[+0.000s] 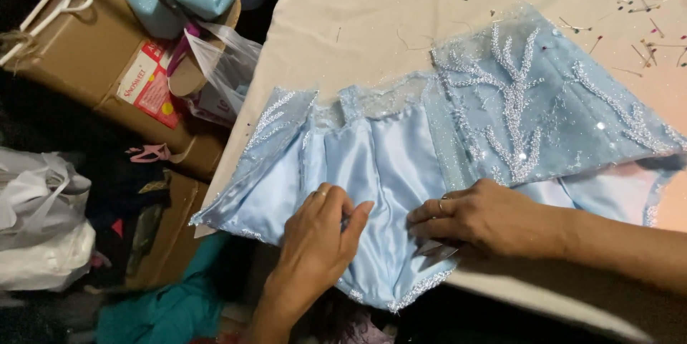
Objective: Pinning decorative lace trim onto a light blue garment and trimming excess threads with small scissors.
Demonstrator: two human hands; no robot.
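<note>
Head view: pale blue satin bodice with beaded, sequinned lace overlay (401, 151) spread lining-up across the cream cloth-covered surface (372, 15), filling the frame's centre and right. Left hand (318, 233) at lower centre, fingers pinched together on a fold of the satin lining. Right hand (479, 215) just beside it, flat, fingers pressed down on the same lining, grip not closed around anything. Brown cardboard box (93, 50) at upper left, white plastic bags (43, 222) at left.
</note>
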